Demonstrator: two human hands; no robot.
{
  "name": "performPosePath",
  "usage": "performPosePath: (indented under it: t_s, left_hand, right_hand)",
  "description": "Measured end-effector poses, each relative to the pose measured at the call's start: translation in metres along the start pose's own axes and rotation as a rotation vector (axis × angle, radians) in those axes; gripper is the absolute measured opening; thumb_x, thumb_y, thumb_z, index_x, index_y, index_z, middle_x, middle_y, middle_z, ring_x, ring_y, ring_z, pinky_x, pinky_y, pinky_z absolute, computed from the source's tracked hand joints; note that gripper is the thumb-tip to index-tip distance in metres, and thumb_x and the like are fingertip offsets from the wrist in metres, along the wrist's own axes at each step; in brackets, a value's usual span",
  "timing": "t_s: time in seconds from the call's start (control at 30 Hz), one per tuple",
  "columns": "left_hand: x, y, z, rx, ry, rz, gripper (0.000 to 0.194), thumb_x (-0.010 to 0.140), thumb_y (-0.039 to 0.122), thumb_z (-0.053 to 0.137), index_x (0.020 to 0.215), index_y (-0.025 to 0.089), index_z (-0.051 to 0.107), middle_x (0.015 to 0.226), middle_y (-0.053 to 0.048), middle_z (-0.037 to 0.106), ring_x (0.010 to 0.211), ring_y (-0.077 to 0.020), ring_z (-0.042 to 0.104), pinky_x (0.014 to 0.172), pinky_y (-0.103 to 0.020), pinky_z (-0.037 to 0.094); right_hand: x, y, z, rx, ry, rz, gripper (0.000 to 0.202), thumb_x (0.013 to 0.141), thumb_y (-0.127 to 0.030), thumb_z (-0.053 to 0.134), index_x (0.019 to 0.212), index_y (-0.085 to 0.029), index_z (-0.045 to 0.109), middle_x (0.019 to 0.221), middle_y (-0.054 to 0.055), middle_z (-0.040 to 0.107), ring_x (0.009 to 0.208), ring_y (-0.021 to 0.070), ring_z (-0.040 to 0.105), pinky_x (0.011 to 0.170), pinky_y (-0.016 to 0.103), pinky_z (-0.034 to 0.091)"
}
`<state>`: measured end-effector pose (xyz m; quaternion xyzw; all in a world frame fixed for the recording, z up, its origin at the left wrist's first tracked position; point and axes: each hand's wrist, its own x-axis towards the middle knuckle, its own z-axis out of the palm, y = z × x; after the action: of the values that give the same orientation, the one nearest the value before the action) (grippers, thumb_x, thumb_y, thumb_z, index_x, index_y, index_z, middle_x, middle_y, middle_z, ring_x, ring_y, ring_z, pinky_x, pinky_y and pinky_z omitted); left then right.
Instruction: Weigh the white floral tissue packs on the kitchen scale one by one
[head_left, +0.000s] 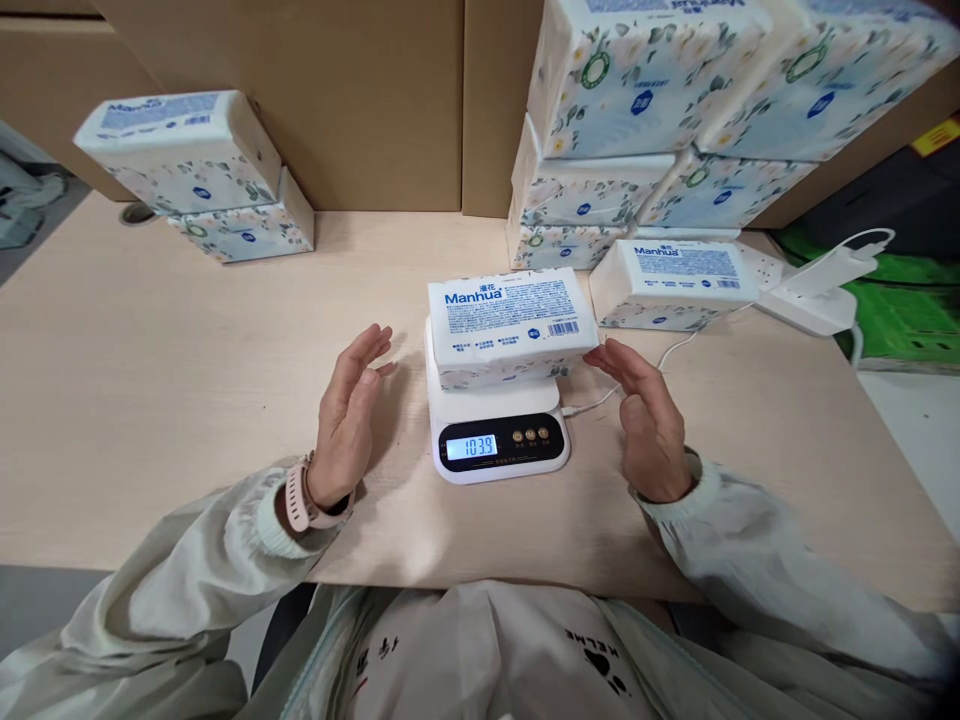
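Observation:
A white Manhua tissue pack (512, 325) lies flat on a white digital scale (495, 403), whose lit display (472, 447) reads 103.9. My left hand (349, 415) is held to the left of the scale, apart from it, with its fingers extended and nothing in it. On the other side, my right hand (646, 418) is open, its fingertips right beside the pack's right end; whether they touch it I cannot tell. A white cable (596, 405) runs from the scale's right side.
Two stacked tissue packs (195, 165) stand at the back left. A taller stack (600, 180) rises at the back right, with a single pack (675, 285) before it. Beside that lies a white power strip (814, 303). Cardboard (375, 110) lines the back.

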<state>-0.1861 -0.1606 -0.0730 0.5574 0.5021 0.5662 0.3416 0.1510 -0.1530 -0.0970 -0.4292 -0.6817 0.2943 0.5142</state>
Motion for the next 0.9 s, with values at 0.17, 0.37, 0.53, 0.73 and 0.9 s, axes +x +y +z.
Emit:
performPosePath:
  t_s: [0.17,0.37,0.53,0.73,0.9]
  left_hand:
    - [0.000,0.000,0.000,0.008,-0.002,0.011,0.049,0.108,0.055,0.058,0.151,0.032,0.064,0.155,-0.011,0.064,0.144,-0.0321,0.061,0.114,-0.053,0.057]
    - [-0.001,0.000,-0.002,-0.008,0.004,0.017,0.049,0.108,0.056,0.060,0.148,0.030,0.068,0.155,-0.011,0.065,0.146,-0.0336,0.060,0.121,-0.057,0.053]
    - [0.010,0.016,0.005,-0.069,-0.198,-0.020,0.049,0.111,0.053,0.055,0.154,0.032,0.065,0.167,-0.004,0.053,0.161,-0.0325,0.044,0.136,-0.058,0.034]
    - [0.035,0.067,0.043,-0.090,-0.520,-0.026,0.055,0.110,0.054,0.056,0.163,0.038,0.054,0.176,0.006,0.037,0.169,-0.0331,0.025,0.141,-0.057,0.023]
    - [0.075,0.092,0.113,-0.181,-0.561,0.241,0.055,0.108,0.059,0.055,0.158,0.037,0.057,0.173,0.010,0.042,0.170,-0.0300,0.020,0.140,-0.054,0.024]
  right_hand:
    - [0.000,-0.001,0.001,-0.010,-0.003,0.003,0.053,0.109,-0.049,0.049,0.161,-0.037,0.052,0.158,0.005,0.065,0.142,0.0321,0.065,0.124,0.061,0.051]
    - [0.002,-0.002,0.000,-0.007,0.005,0.010,0.052,0.110,-0.048,0.049,0.161,-0.036,0.052,0.159,0.005,0.064,0.143,0.0307,0.064,0.126,0.060,0.049]
    - [0.031,-0.004,0.011,0.018,-0.138,-0.020,0.071,0.106,-0.054,0.059,0.170,-0.038,0.032,0.175,0.004,0.045,0.159,0.0297,0.048,0.133,0.058,0.041]
    - [0.060,-0.009,0.012,-0.105,-0.048,-0.132,0.083,0.100,-0.056,0.069,0.170,-0.042,0.028,0.178,0.004,0.036,0.166,0.0346,0.035,0.135,0.065,0.034]
    - [0.086,-0.010,-0.056,-0.277,0.252,-0.391,0.084,0.096,-0.053,0.077,0.168,-0.038,0.037,0.172,0.006,0.042,0.162,0.0357,0.040,0.134,0.060,0.035]
